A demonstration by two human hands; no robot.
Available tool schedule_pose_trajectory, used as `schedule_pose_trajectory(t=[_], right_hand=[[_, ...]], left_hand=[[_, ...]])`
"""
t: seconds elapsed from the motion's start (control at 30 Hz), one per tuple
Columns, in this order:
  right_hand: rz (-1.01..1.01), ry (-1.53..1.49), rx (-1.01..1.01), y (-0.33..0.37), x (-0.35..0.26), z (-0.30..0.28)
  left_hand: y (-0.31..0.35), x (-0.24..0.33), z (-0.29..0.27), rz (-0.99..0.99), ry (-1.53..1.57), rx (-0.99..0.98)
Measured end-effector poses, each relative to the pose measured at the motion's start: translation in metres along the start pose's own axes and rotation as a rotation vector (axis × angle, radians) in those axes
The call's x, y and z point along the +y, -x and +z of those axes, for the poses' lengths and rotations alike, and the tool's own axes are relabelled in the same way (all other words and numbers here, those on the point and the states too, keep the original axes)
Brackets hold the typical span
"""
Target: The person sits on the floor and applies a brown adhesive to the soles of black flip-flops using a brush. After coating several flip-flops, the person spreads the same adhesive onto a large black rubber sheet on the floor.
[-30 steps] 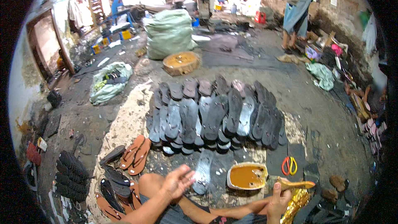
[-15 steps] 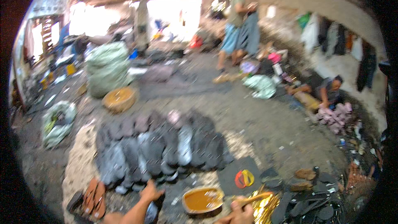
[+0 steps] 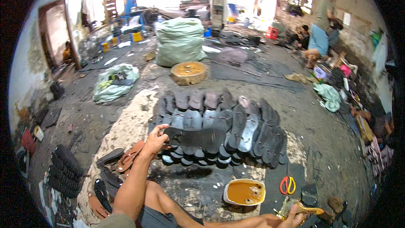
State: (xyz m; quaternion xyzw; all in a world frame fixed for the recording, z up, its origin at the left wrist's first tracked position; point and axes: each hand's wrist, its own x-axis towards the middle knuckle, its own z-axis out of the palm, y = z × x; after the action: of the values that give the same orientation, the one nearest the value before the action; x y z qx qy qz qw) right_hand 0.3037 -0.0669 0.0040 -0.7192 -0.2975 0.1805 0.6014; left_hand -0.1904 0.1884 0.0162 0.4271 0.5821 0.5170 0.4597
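My left hand [image 3: 156, 140] is closed on one end of a black sandal sole [image 3: 196, 139], holding it level above the near part of the sole pile. Several rows of black and grey soles [image 3: 249, 131] lie on the light mat behind it. At the lower right, my right hand [image 3: 292, 218] grips a flat brush [image 3: 309, 209] by its yellow-orange handle. Left of the brush stands a white tub [image 3: 226, 194] of amber liquid, apart from both hands. Scissors [image 3: 287, 185] with red and yellow handles lie on a dark sheet beside the tub.
Brown sandals [image 3: 130, 157] and dark ones lie by my left arm. A stack of black soles [image 3: 63, 171] is farther left. Beyond the pile stand a round wooden block [image 3: 188, 73] and a full pale green sack [image 3: 180, 42]. A person [image 3: 321, 29] stands at the far right.
My view has swung left. My left hand, empty before beside the pile, has risen and now holds a black sole. The brush in my right hand sits farther from the tub.
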Motion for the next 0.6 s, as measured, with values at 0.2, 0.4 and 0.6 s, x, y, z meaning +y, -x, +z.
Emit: schedule_pose_trajectory(t=[0.2, 0.4, 0.6], right_hand=[[0.030, -0.040, -0.037, -0.002, -0.016, 0.028], [0.004, -0.016, 0.003, -0.007, -0.035, 0.031], [-0.031, 0.051, -0.010, -0.009, -0.037, 0.030]], left_hand=[[-0.032, -0.080, 0.014, -0.276, 0.553, 0.205], [-0.053, -0.119, 0.043, -0.411, 0.614, 0.267], [-0.023, -0.126, -0.114, 0.081, -0.801, 0.429]])
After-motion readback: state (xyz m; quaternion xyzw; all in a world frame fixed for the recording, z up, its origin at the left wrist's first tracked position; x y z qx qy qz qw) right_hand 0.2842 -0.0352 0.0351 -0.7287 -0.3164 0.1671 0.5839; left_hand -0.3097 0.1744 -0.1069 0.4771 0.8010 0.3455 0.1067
